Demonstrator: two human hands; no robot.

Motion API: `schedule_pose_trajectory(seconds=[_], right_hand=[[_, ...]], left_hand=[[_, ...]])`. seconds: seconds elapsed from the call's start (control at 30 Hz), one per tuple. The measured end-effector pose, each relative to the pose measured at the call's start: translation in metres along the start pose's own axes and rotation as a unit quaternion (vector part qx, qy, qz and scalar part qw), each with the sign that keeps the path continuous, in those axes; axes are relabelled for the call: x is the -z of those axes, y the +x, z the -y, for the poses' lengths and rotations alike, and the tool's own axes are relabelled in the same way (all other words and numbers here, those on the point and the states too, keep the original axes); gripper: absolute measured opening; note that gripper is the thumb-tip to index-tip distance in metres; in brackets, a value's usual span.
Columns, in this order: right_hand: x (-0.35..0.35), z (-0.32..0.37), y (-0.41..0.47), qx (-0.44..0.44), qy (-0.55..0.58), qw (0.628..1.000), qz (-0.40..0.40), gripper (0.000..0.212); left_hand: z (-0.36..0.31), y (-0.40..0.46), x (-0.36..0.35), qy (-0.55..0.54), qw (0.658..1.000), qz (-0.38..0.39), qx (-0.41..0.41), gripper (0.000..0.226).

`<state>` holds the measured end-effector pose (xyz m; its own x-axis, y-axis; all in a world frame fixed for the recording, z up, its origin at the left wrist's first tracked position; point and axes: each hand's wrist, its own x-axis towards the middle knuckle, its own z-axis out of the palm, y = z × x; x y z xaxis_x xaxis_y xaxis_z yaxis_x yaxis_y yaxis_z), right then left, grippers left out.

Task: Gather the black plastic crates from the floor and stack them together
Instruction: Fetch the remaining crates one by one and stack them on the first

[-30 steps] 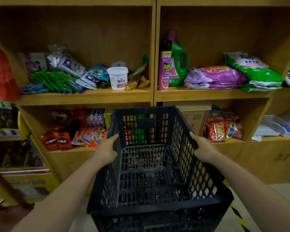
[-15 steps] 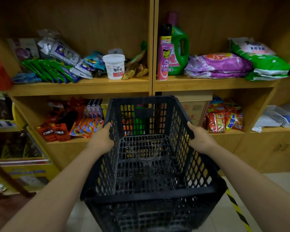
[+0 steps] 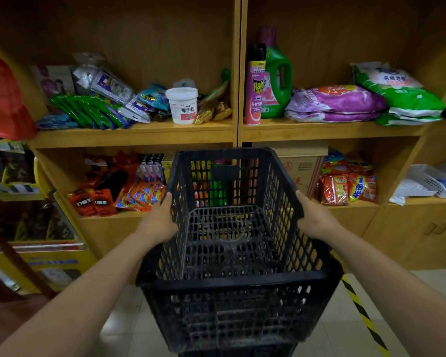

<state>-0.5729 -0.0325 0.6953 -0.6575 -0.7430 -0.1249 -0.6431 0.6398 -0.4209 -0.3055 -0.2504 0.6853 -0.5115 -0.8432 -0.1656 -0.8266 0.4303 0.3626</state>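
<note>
Head view: black plastic crate (image 3: 232, 243), empty, grasped by both side walls, left hand (image 3: 158, 222) and right hand (image 3: 316, 219) wrapped over the mesh. Another crate's rim (image 3: 237, 353) seemingly just below. Risk: a tilted descent may jam corners. Beyond the hands, wooden shelves (image 3: 139, 135) hold packets.

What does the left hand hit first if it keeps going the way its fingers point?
The left hand grips the crate wall, fingers pointing forward and up. Straight on, it likely meets the orange packets on the lower shelf; depth is unclear.
</note>
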Motion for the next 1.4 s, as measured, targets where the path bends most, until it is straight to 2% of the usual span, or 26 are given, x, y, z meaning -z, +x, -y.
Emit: schedule_pose_trajectory(seconds=[0.13,0.4,0.73,0.83,0.97,1.17,1.3,1.4], right_hand=[[0.004,0.003,0.006,-0.002,0.028,1.000,-0.001,0.080],[0.002,0.007,0.012,-0.010,0.018,1.000,0.005,0.079],[-0.001,0.010,0.000,-0.013,-0.001,1.000,-0.013,0.081],[-0.008,0.004,-0.006,-0.012,-0.025,1.000,-0.010,0.084],[-0.012,-0.003,-0.005,-0.010,-0.023,0.999,-0.046,0.083],[-0.008,0.002,-0.003,-0.011,-0.018,0.999,-0.035,0.083],[-0.011,0.007,-0.012,-0.008,-0.069,0.997,-0.044,0.082],[-0.012,0.007,-0.016,-0.017,-0.055,0.997,-0.041,0.081]], left_hand=[[-0.003,0.006,0.002,-0.038,0.999,-0.026,-0.011,0.085],[-0.008,0.012,0.003,0.030,0.999,-0.011,-0.022,0.086],[-0.004,0.004,0.002,0.039,0.998,-0.032,-0.034,0.086],[-0.001,-0.005,-0.005,0.058,0.998,-0.031,-0.015,0.085],[-0.001,-0.009,-0.012,0.065,0.997,-0.037,-0.001,0.085],[-0.003,0.002,-0.010,0.075,0.996,-0.048,-0.011,0.085],[-0.001,-0.006,-0.011,0.114,0.992,-0.053,-0.014,0.084],[-0.003,-0.009,-0.009,0.136,0.989,-0.050,-0.019,0.085]])
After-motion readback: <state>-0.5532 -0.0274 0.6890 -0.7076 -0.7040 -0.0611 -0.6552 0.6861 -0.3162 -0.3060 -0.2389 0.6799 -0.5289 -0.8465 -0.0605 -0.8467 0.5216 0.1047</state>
